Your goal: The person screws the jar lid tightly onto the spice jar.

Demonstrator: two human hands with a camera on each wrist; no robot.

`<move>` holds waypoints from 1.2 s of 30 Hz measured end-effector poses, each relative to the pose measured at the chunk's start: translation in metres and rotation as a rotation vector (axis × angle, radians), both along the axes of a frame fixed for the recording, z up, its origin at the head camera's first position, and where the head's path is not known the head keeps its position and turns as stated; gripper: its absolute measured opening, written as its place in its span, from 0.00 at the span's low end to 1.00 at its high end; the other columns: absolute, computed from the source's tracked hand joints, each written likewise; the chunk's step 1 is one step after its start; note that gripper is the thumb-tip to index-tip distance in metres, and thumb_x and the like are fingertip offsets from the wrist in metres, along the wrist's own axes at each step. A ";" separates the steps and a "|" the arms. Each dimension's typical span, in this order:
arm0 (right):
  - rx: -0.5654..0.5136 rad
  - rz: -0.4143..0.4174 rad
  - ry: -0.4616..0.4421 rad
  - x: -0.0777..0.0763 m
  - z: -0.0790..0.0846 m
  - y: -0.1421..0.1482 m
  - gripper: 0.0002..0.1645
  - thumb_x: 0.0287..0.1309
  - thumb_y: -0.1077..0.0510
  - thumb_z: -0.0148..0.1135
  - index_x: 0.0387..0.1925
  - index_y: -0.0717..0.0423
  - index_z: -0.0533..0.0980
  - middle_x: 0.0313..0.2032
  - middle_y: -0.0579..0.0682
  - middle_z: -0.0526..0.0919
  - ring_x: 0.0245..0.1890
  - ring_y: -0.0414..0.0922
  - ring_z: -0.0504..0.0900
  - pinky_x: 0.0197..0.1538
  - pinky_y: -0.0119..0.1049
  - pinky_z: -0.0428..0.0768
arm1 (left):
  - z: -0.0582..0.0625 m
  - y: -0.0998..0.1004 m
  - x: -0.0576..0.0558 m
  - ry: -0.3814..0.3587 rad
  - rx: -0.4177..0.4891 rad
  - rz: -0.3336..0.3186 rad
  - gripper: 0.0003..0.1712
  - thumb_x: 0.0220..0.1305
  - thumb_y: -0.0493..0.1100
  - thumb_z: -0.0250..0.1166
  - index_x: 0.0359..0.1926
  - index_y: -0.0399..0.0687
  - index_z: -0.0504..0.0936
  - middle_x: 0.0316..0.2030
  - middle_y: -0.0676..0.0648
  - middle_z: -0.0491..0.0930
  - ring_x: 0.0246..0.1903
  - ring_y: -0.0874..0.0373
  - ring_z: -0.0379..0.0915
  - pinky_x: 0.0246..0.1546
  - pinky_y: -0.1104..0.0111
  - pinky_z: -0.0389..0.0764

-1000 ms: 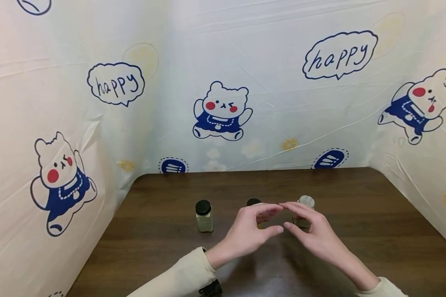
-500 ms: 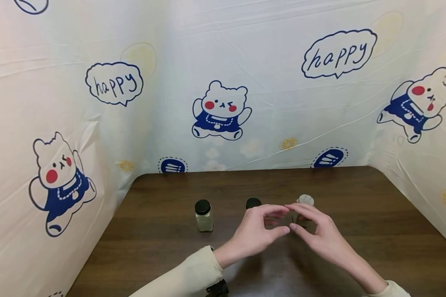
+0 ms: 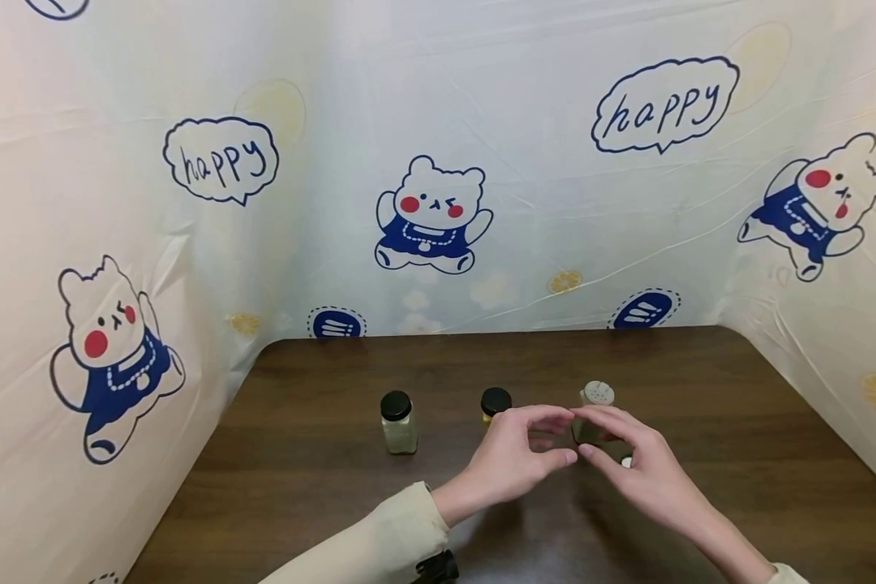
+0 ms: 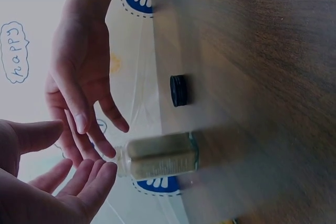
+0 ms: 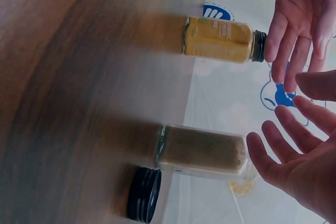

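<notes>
My left hand (image 3: 521, 454) and right hand (image 3: 638, 462) hover above the table, fingers loosely bent, their fingertips meeting or nearly so. Neither holds anything. Just behind the right hand stands a glass spice jar (image 5: 202, 149) of brownish powder, its white perforated top (image 3: 597, 393) uncapped. A black cap (image 5: 144, 195) lies beside this jar on the table. Beyond the left hand, a jar of yellow powder (image 5: 219, 39) wears a black lid (image 3: 496, 400); the hand hides most of it in the head view. Further left is a jar of pale green powder (image 3: 399, 434), also black-lidded.
The dark wooden table (image 3: 299, 503) has rounded far corners. A pale printed curtain (image 3: 438, 97) with bears surrounds its back and sides. A small white patch (image 3: 626, 461) shows beside the right thumb. A black strap (image 3: 438, 565) sits under the left sleeve.
Both hands have drifted slightly right together, fingertips still close. More of the middle jar's black lid now shows, and a small white patch has appeared by the right thumb. The jars stay put.
</notes>
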State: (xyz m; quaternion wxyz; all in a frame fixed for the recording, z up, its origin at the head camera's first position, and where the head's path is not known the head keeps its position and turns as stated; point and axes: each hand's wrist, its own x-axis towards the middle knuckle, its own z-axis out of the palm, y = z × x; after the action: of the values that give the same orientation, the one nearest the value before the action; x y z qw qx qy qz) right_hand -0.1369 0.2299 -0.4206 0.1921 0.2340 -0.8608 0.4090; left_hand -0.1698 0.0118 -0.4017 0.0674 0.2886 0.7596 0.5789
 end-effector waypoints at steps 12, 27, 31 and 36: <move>0.010 -0.032 -0.004 0.005 -0.003 0.009 0.29 0.60 0.68 0.76 0.62 0.46 0.83 0.60 0.49 0.84 0.56 0.36 0.81 0.57 0.18 0.73 | -0.005 0.012 -0.001 -0.025 -0.025 0.007 0.23 0.64 0.34 0.75 0.60 0.42 0.85 0.51 0.52 0.87 0.52 0.63 0.82 0.51 0.75 0.83; -0.008 -0.092 -0.087 0.004 -0.010 0.026 0.24 0.62 0.67 0.74 0.59 0.49 0.84 0.57 0.44 0.85 0.52 0.35 0.82 0.49 0.25 0.81 | -0.016 0.029 -0.008 -0.061 -0.050 0.076 0.26 0.63 0.35 0.77 0.61 0.39 0.83 0.51 0.49 0.86 0.50 0.61 0.83 0.51 0.73 0.83; -0.008 -0.111 -0.107 0.006 -0.011 0.031 0.25 0.62 0.67 0.74 0.59 0.48 0.83 0.56 0.46 0.85 0.47 0.36 0.84 0.45 0.27 0.83 | -0.020 0.031 -0.008 -0.081 -0.054 0.095 0.26 0.63 0.35 0.77 0.62 0.39 0.83 0.49 0.52 0.86 0.50 0.59 0.83 0.52 0.71 0.84; -0.004 -0.124 -0.119 0.007 -0.014 0.039 0.25 0.62 0.67 0.74 0.60 0.49 0.83 0.56 0.47 0.85 0.42 0.38 0.85 0.40 0.28 0.83 | -0.024 0.031 -0.007 -0.090 -0.051 0.101 0.27 0.62 0.34 0.77 0.62 0.38 0.83 0.48 0.51 0.86 0.51 0.54 0.84 0.53 0.67 0.85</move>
State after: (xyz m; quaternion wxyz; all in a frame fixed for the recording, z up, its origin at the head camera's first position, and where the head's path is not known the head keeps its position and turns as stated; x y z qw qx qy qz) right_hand -0.1298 0.2687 -0.4345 0.1660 0.1553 -0.8827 0.4113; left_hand -0.1770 0.0431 -0.4254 0.0794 0.2221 0.7838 0.5745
